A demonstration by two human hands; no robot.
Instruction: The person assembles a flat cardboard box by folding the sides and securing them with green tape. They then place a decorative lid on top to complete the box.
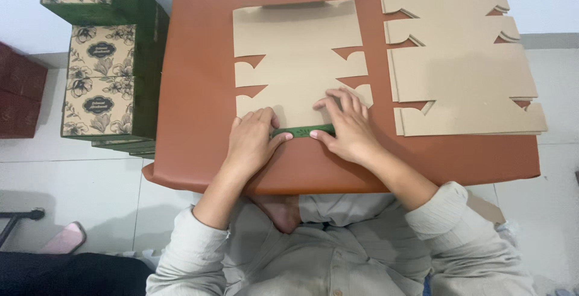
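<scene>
While both hands pressed flat, the left hand [252, 141] and right hand [345, 128] lay on the near edge of an unfolded cardboard box blank [297, 61]; neither grip was clamped, fingers spread on a folded green flap [301, 132]; it lay mid-table [199, 91]; more blanks [461, 73] were stacked right; finished green boxes [102, 85] stood left.

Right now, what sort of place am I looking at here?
Probably a small box-making or packing workspace: both hands press a flat cardboard blank on a brown table, more blanks wait alongside, finished green boxes stacked nearby.
</scene>
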